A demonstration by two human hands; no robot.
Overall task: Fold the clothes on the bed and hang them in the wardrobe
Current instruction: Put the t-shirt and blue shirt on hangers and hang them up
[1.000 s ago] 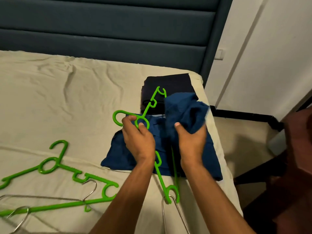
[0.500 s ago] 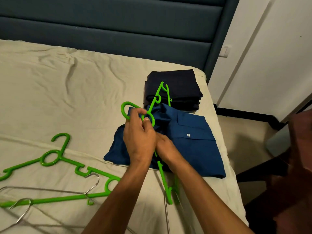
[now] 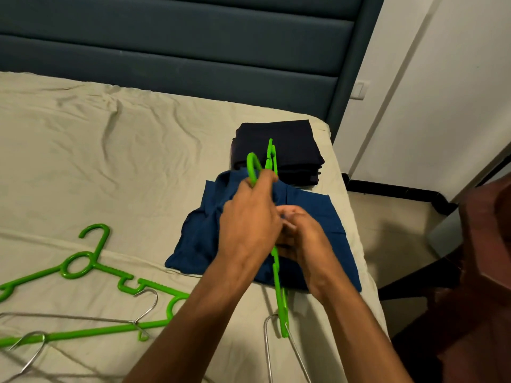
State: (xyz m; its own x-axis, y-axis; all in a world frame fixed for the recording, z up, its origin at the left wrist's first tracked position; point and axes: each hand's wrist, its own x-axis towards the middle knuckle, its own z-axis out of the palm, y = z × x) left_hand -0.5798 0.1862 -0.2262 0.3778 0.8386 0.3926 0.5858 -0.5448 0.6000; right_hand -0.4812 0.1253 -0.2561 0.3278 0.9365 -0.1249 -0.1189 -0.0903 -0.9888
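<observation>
A green hanger (image 3: 278,275) is gripped near its hook by the left hand (image 3: 249,219) above a folded blue shirt (image 3: 312,214) on the bed (image 3: 110,161); the right hand (image 3: 301,233), fingers curled, pinches the shirt's cloth beside it.

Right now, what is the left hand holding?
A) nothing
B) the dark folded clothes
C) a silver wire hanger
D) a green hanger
D: the left hand grips the green hanger near its hook, holding it up over the blue shirt.
</observation>
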